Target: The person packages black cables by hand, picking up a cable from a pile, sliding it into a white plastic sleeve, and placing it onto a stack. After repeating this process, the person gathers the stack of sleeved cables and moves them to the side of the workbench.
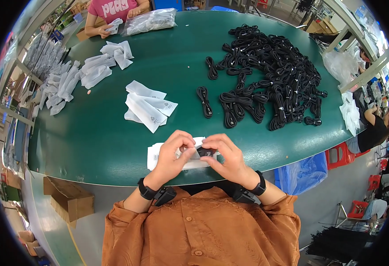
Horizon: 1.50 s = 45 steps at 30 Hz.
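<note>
Two hands at work at the near edge of the one green table (pixel 176 71), near its middle. One white pouch (pixel 193 156) is pinched between thumb and fingers of the left hand (pixel 175 151). One black cable bundle (pixel 206 151) is grasped by the fingers and thumb of the right hand (pixel 226 156), just right of the pouch's middle; how far it is inserted cannot be told, the fingers being in the way. Beneath both hands, white pouches are laid flat (pixel 153 158); their number is hidden.

One dark band is worn on each wrist, two in all.

Farther off, left of centre: one fanned group of loose white pouches (pixel 146 106), at least three counted, overlapped. Toward the far left, more white pouches (pixel 97 71) are strewn in overlapping clusters; an exact count is not possible.

Right of centre, two cable bundles are set apart from the rest, one nearer (pixel 204 102), one farther (pixel 211 68). To their right, one large heap of black cable bundles (pixel 274 75) is spread, too tangled to be counted.

At the far left edge, one co-worker in a pink shirt (pixel 112 9) is seen; one small pale packet (pixel 114 26) is held there, beside one large clear bag (pixel 150 21). Below the table, one open cardboard box (pixel 70 199) is placed on the left and one blue bin with a plastic liner (pixel 303 173) on the right.
</note>
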{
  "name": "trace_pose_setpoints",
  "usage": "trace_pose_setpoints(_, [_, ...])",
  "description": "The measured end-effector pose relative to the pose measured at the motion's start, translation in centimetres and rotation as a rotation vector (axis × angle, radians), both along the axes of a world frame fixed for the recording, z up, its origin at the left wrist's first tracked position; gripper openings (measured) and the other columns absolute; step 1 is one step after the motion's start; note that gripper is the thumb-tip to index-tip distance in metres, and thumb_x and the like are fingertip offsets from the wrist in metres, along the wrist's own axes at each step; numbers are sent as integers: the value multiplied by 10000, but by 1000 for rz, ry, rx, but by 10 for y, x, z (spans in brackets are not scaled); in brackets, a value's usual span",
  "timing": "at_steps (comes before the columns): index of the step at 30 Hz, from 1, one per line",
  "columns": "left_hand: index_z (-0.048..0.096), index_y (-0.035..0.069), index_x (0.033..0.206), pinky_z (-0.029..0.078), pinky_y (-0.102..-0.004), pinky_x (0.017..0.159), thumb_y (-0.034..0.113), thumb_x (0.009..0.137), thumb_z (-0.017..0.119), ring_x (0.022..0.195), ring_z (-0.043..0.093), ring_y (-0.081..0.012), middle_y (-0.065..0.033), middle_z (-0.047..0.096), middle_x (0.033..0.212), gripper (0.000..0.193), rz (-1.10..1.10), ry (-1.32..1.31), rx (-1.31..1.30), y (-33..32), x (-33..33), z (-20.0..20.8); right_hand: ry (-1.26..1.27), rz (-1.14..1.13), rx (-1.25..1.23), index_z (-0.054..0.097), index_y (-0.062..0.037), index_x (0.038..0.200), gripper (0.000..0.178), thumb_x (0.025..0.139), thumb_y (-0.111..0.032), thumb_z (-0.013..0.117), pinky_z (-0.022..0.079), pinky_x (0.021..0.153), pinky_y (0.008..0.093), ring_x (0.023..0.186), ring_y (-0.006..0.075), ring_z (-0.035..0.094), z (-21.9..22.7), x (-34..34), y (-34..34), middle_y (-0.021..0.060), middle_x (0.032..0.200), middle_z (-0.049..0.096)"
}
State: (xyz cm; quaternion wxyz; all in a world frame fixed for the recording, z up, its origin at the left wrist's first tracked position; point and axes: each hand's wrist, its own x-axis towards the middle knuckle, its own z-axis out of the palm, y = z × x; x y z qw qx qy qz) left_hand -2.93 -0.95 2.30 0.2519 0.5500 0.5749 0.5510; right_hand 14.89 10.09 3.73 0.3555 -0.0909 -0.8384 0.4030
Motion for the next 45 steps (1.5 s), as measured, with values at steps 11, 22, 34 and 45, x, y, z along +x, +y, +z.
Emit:
trace_pose_setpoints(11, [618, 31, 1068, 439, -217, 675, 86, 957, 628, 775, 530, -84, -28, 602, 1053, 125, 323, -707, 190, 2, -101, 21, -307, -199, 385, 612, -70, 1218, 418, 827, -113, 752, 545, 780, 382, 951, 308, 613, -34, -35, 79, 172, 1122, 577])
trace_pose_setpoints(22, [626, 41, 971, 506, -337, 682, 50, 820, 733, 796, 604, -259, -101, 595, 945, 185, 4, 534, -6, 0, 21, -28, -400, -336, 359, 564, -65, 1017, 249, 838, -98, 734, 509, 609, 388, 664, 278, 618, -57, -26, 80, 105, 797, 627])
trace_pose_setpoints(34, [610, 25, 870, 506, -375, 665, 59, 817, 723, 757, 614, -295, -109, 589, 859, 130, 86, 275, -300, 2, 22, -26, -295, -130, 53, 602, -66, 1258, 431, 840, 3, 680, 485, 589, 340, 605, 221, 575, -23, 68, 18, 105, 832, 657])
trace_pose_setpoints(45, [595, 25, 849, 497, -392, 639, 43, 834, 692, 728, 619, -304, -118, 604, 855, 100, 116, 552, -164, 6, 22, -38, -423, -212, 422, 597, -58, 1302, 508, 808, -85, 714, 508, 614, 384, 703, 278, 616, -32, 56, 14, 89, 757, 581])
